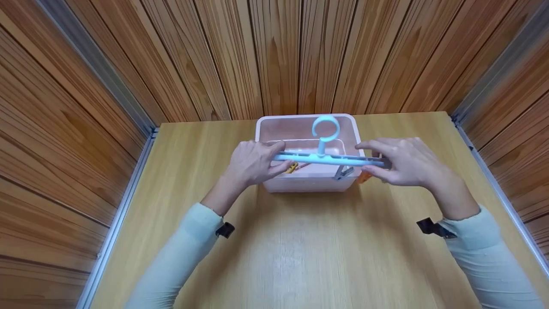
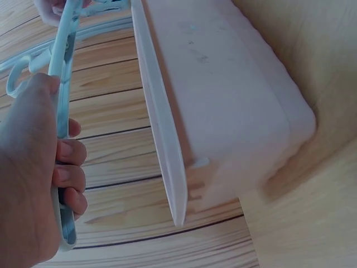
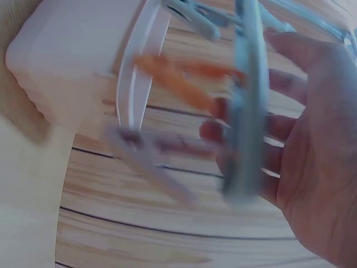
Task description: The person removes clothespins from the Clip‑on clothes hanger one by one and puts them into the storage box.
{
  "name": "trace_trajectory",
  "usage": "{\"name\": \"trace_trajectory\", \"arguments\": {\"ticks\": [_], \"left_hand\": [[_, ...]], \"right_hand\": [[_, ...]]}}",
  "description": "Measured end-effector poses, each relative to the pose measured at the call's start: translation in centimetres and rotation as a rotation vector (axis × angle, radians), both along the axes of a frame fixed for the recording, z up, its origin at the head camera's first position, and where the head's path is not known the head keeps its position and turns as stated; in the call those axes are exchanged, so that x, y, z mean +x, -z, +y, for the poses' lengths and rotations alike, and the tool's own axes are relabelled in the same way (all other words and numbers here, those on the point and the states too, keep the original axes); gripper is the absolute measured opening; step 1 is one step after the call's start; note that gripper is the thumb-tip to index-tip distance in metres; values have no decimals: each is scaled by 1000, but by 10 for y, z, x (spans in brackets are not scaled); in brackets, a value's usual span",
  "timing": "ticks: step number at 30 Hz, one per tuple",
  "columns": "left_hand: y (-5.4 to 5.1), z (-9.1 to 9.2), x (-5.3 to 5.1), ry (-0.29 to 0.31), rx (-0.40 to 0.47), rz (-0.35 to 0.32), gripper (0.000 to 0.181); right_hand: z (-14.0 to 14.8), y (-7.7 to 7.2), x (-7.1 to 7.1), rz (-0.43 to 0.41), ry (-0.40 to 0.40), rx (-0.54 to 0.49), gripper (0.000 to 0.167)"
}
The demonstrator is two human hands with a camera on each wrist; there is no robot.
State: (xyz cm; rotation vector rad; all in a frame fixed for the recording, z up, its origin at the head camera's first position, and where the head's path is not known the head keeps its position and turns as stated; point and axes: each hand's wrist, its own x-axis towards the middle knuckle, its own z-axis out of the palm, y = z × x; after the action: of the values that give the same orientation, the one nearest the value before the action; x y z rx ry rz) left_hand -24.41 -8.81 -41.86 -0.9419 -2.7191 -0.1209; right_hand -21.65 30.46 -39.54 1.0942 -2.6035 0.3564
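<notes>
Both hands hold a light-blue clothes hanger [image 1: 330, 160] level above a pale pink bin, its round hook standing up. My left hand [image 1: 253, 163] grips one end, with fingers curled round the bar in the left wrist view. At the other end, my right hand [image 1: 407, 163] has its fingers and thumb about the bar. Clothespins hang below the hanger: a grey one [image 1: 343, 172], an orange one [image 3: 173, 81] and a blurred pinkish one [image 3: 150, 167]. Near the left fingers shows a small yellow piece [image 1: 292, 168], perhaps another clothespin.
Under the hanger, the pink bin [image 1: 309, 184] stands at the back of the wooden table [image 1: 291, 249]. Wood-plank walls [image 1: 283, 56] rise behind and at both sides, with metal rails [image 1: 116, 227] along the table's side edges.
</notes>
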Motion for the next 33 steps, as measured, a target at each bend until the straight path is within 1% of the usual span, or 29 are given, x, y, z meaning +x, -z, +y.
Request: {"name": "trace_trajectory", "arguments": {"ticks": [1,4,7,11,15,19,22,24,25,28,30,33], "left_hand": [[1,-2,0,-5,-2,0,46],[4,-9,1,-10,14,-9,47],[5,-16,2,-11,51,-26,46],[5,-26,3,-26,87,-46,46],[4,-35,3,-50,108,-38,46],[1,-44,4,-68,157,-31,43],[0,-51,3,-78,195,-21,42],[-2,-55,3,-82,207,1,42],[-3,-57,3,-84,212,19,42],[-6,-61,3,-94,225,43,42],[-8,-62,4,-96,239,44,42],[-10,-63,5,-110,255,19,43]], "right_hand": [[3,0,-1,6,-8,-25,50],[13,0,-1,-15,-18,-94,58],[21,0,-2,-45,-10,-133,59],[29,2,-2,-67,14,-166,60],[36,3,0,-65,48,-204,66],[43,8,2,-92,90,-234,71],[47,13,4,-126,122,-243,72],[48,17,4,-147,135,-250,71],[48,19,4,-157,136,-259,70],[47,25,3,-195,133,-300,66],[44,29,2,-235,134,-334,63],[39,35,2,-284,140,-380,61]]}}
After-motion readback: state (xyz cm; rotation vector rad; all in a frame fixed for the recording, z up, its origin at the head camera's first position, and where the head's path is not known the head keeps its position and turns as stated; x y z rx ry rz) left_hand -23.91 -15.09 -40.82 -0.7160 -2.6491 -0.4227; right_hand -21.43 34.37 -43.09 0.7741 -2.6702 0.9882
